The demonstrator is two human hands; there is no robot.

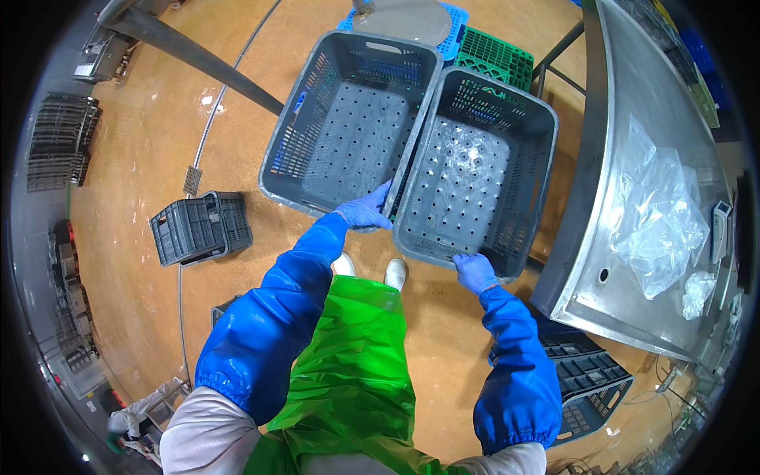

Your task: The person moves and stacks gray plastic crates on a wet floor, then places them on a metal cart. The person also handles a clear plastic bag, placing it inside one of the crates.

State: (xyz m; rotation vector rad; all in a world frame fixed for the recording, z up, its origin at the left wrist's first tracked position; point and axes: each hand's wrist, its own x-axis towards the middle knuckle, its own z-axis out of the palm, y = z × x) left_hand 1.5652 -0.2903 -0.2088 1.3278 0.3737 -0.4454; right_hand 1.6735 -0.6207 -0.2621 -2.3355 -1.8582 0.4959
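Note:
Two deep dark grey plastic crates with perforated bottoms stand side by side in front of me, and neither has anything in it. At the near right corner of the left crate (pixel 360 131), where it meets its neighbour, my left hand (pixel 364 210) in a blue glove grips the rim. Its fingers reach up over the corner and the thumb points toward the right crate (pixel 459 170). My right hand (pixel 476 273), also gloved, is closed round the near rim of the right crate, with the fingertips over the edge.
A steel table (pixel 582 273) on the right carries clear plastic bags (pixel 661 214). Behind the crates are a green crate (pixel 497 57) and a blue crate (pixel 455 30). Smaller dark crates lie at left (pixel 202 227) and lower right (pixel 590 380). A metal bar (pixel 198 59) slants in from upper left.

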